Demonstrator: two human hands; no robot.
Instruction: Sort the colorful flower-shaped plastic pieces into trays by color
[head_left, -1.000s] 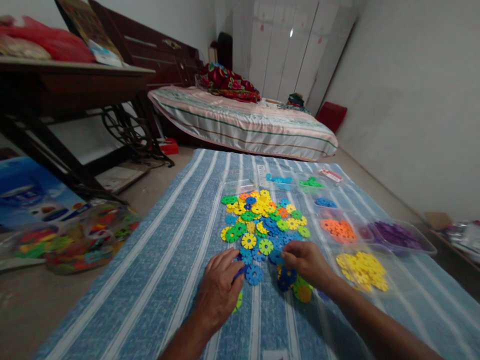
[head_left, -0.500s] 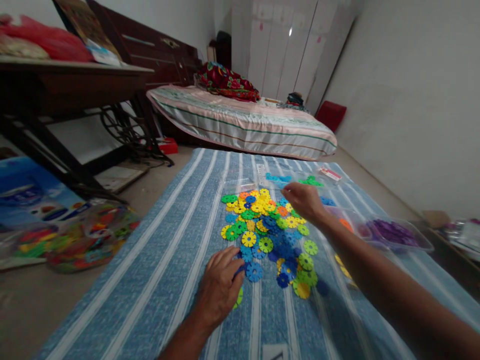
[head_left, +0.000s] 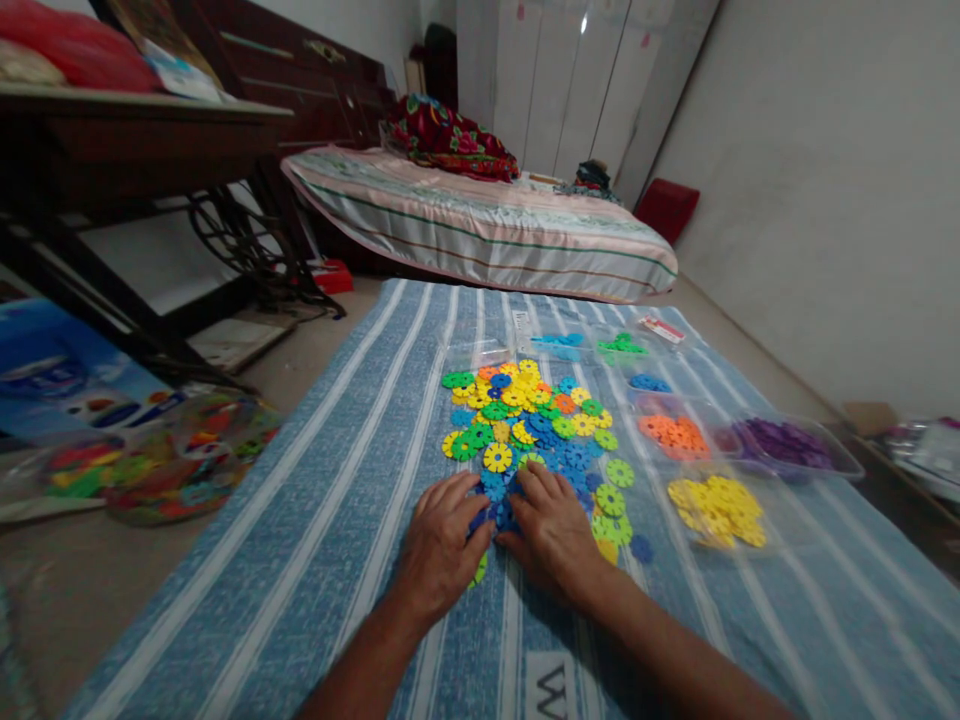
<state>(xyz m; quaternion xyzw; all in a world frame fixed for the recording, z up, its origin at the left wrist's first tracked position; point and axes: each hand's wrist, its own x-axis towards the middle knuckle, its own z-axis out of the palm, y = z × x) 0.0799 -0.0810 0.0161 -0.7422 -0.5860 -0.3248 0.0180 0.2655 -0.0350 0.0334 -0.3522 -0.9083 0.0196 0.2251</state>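
1. I have the mixed pile of notched discs (head_left: 540, 424) mid-cloth, directly ahead of both hands; yellow, green, blue and orange overlap in it.
2. My left hand (head_left: 442, 540) rests at the pile's near left edge, fingers curled by dark blue discs; I can't tell whether it grips any. A lime disc (head_left: 480, 570) peeks out beside its thumb.
3. My right hand (head_left: 555, 535) lies palm-down over the near blue discs, fingers bent. The hands are apart, with blue discs in the narrow gap; whether the right one pinches anything is hidden from me.
4. Beyond the pile and to its right, I count as done the single-colour lots: yellow discs (head_left: 720, 512), orange discs (head_left: 673, 436), purple discs (head_left: 784, 443), blue discs (head_left: 649, 383), green pieces (head_left: 622, 345) and light blue pieces (head_left: 559, 340), in clear trays. I judge plenty is left, since the pile remains large and mixed.
5. For moving, I have broad striped cloth (head_left: 322, 480) leftward; the right side is tighter, the purple lot's tray sitting near the cloth's edge. Past the far edge stands the bed (head_left: 480, 220).
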